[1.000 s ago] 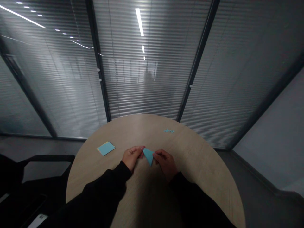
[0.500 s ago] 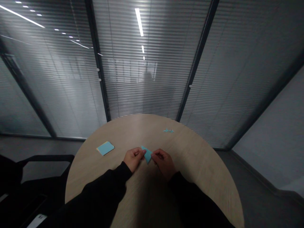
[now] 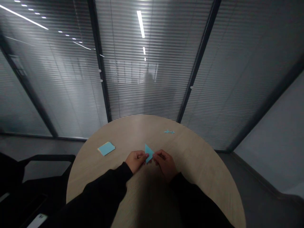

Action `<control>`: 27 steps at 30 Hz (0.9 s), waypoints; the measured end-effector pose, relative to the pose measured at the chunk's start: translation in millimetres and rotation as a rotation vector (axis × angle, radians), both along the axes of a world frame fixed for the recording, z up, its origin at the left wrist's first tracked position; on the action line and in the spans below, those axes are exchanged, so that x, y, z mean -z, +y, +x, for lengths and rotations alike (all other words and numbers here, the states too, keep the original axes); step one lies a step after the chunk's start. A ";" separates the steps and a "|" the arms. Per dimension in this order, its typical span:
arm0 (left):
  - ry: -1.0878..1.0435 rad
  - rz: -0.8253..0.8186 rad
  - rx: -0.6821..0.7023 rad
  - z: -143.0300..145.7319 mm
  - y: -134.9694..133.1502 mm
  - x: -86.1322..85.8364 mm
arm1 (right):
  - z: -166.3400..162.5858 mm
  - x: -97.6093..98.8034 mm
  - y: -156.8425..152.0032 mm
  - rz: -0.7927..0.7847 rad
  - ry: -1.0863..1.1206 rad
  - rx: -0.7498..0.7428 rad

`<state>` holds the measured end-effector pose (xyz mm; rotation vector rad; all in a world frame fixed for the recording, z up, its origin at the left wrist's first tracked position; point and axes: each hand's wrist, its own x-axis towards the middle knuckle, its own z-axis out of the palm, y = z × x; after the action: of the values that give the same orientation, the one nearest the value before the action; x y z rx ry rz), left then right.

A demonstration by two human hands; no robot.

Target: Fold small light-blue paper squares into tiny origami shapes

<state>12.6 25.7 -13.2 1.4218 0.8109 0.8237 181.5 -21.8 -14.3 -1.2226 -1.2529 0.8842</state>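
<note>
A small piece of light blue paper (image 3: pixel 148 150), folded to a triangle, is between my two hands above the table. My left hand (image 3: pixel 137 160) pinches its left side, thumb on top. The fingers of my right hand (image 3: pixel 165 163) are closed on the paper's right corner. A stack of square paper sheets (image 3: pixel 106 148), blue on top with a yellowish edge showing, lies to the left of my left hand. Beyond my right hand lie small folded blue paper pieces (image 3: pixel 169 131), too small to make out in detail.
The round wooden table (image 3: pixel 201 177) has a curved far edge close to a glass wall with blinds (image 3: pixel 147 98). A black chair (image 3: pixel 47 158) stands at the left. A white object, perhaps a phone (image 3: pixel 38 220), is at the lower left.
The folded paper has turned in my fingers, so its upper tip points more straight up. My left thumb sits further over its lower part. The view has shifted slightly.
</note>
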 end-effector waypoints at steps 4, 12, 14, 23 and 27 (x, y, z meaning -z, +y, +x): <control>-0.006 0.001 0.041 0.2 0.8 0.1 | -0.6 0.4 0.5 0.021 0.041 0.064; 0.008 -0.001 0.085 -1.3 0.8 1.4 | -0.3 1.3 1.2 -0.001 0.062 0.114; 0.001 0.022 0.100 -1.0 2.6 5.2 | -0.4 2.0 1.7 0.001 0.081 0.127; 0.131 0.143 0.057 -1.5 2.2 5.9 | -1.0 0.0 1.4 -0.005 0.084 0.157; 0.164 0.223 0.064 -1.9 -1.0 0.4 | 0.0 1.1 2.2 0.006 0.070 0.156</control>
<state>10.7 24.7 -13.6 1.7222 0.8109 0.7742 181.5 -19.6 -15.4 -1.2564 -1.0885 0.8016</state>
